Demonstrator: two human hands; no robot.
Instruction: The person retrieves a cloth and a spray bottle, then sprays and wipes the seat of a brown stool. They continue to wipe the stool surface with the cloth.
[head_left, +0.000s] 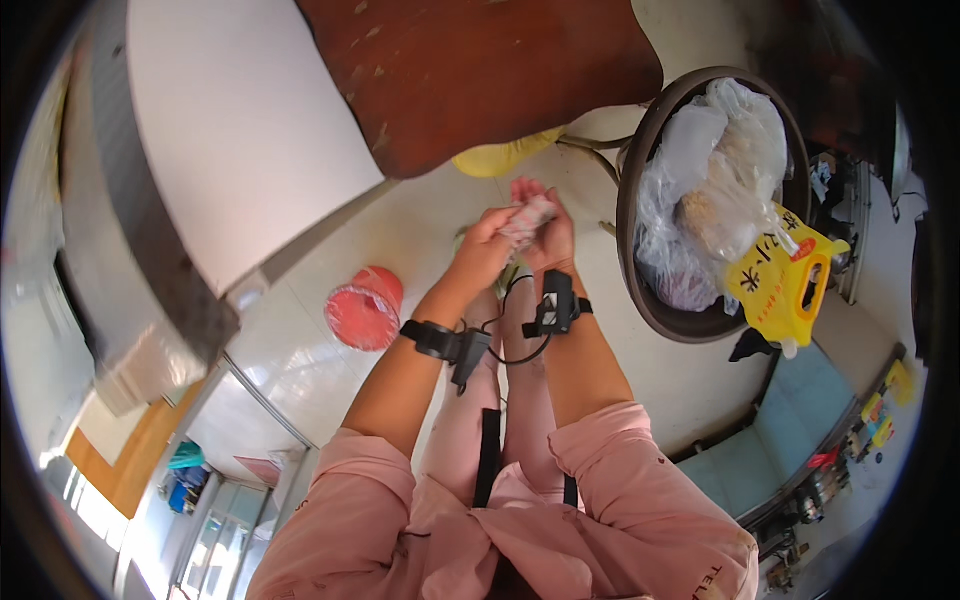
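My left hand (484, 244) grips a crumpled pink-and-white patterned cloth (527, 220). The cloth is pressed against the palm of my right hand (555, 240), which is turned up with its fingers stretched out. Both hands are held over the floor in front of my legs, just short of the brown table. Each wrist wears a black strapped device, and a black cable hangs between the devices.
Ahead stands a brown wooden table (487, 67), with a white panel (240, 135) to its left. A red bin with a plastic liner (365, 307) is on the tiled floor. At right, a dark round basin (628, 217) holds clear plastic bags (712, 172) and a yellow printed bag (780, 292).
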